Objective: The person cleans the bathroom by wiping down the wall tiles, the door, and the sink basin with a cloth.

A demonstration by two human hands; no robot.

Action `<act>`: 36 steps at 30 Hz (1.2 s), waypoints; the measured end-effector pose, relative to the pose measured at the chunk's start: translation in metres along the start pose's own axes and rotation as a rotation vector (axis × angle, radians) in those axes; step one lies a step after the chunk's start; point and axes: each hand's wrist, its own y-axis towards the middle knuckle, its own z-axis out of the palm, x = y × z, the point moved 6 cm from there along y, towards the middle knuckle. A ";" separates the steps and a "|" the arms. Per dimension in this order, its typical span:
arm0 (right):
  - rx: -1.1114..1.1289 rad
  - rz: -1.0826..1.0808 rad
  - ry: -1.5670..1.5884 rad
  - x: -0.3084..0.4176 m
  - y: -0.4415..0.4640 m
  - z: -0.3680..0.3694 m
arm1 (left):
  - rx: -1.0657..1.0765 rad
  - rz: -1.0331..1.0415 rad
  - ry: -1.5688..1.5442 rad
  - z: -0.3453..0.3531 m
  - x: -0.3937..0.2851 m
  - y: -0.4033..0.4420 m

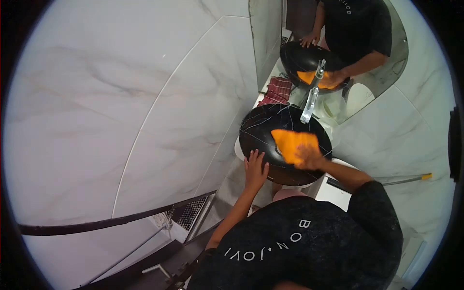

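Note:
An orange cloth (288,143) lies spread inside a round black basin (261,126) with white veins. My right hand (308,157), slightly blurred, presses on the cloth toward the basin's right side; how its fingers sit on the cloth is hard to make out. On the basin's near left rim rests my left hand (256,167), its fingers spread and nothing held. A chrome faucet (309,106) stands behind the basin, its spout over the far rim.
A mirror (396,43) on the back wall reflects the basin and a person. Behind the basin lies a folded red checked cloth (277,91). A yellow-tipped pole (408,180) is at the right, a door handle (157,269) at the lower left.

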 end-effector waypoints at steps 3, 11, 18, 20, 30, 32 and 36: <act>0.432 0.107 -0.218 -0.073 0.039 0.005 | 0.329 -0.005 0.320 0.037 -0.003 0.006; 0.202 0.396 0.669 0.086 0.096 0.071 | 0.466 -0.035 0.498 0.069 0.009 -0.001; 0.281 -0.075 0.364 -0.025 0.067 0.051 | 0.028 -0.199 0.479 0.025 0.024 0.039; 0.266 -0.008 0.210 -0.056 0.080 0.069 | 0.009 -0.211 0.502 0.023 0.030 0.050; 0.029 0.427 0.886 0.103 0.162 0.047 | -0.217 -0.190 -0.006 0.014 0.045 0.049; -0.145 0.348 1.055 0.084 0.190 0.033 | -0.311 -0.157 -0.102 0.012 0.048 0.044; 0.138 -0.123 0.564 -0.006 0.218 0.055 | -0.233 -0.216 0.036 0.009 0.041 0.049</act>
